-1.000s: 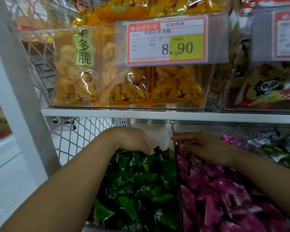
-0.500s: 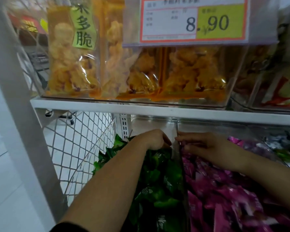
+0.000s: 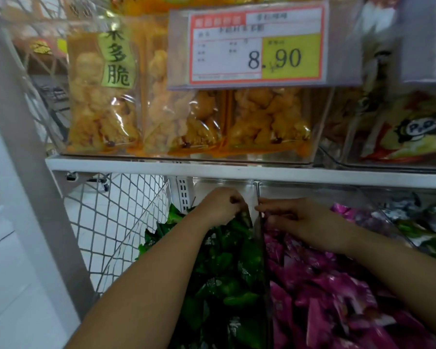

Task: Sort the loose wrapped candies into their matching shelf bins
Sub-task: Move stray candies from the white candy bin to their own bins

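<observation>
Touching green candies (image 3: 227, 260), left fingers (image 3: 233, 201) curl; right fingers (image 3: 269, 205) overlie pink candies (image 3: 325, 278).

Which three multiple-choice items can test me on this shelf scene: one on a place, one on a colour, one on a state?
1. The right hand is:
A. on the price tag
B. over the pink candies
C. on the wire mesh

2. The candies in the bin that the left hand reaches into are:
A. green
B. orange
C. blue

3. The left hand's fingers are:
A. spread flat
B. out of view
C. curled

Answers:
1 B, pink wrappers lie right under it.
2 A, green candies fill that bin.
3 C, the knuckles bend down over the wrappers.
</observation>
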